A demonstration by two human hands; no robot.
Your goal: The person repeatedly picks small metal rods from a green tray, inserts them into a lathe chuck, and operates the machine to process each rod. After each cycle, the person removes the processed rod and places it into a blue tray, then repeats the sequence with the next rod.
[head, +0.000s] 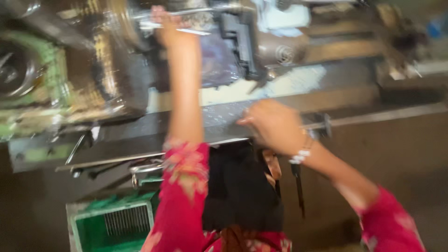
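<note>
My left hand (pixel 165 25) reaches up to a shiny metal rod (pixel 182 14) at the machine's (pixel 107 74) spindle; motion blur hides whether my fingers clamp it. My right hand (pixel 275 126) rests closed at a handwheel (pixel 322 126) on the dark, oily machine bed (pixel 224 116). A green crate (pixel 112 224) stands on the dim floor below.

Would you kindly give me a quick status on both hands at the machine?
Left hand up on shiny metal bar, grip blurred. Right hand at dark handwheel on long rod. Nothing seen blocking.
</note>
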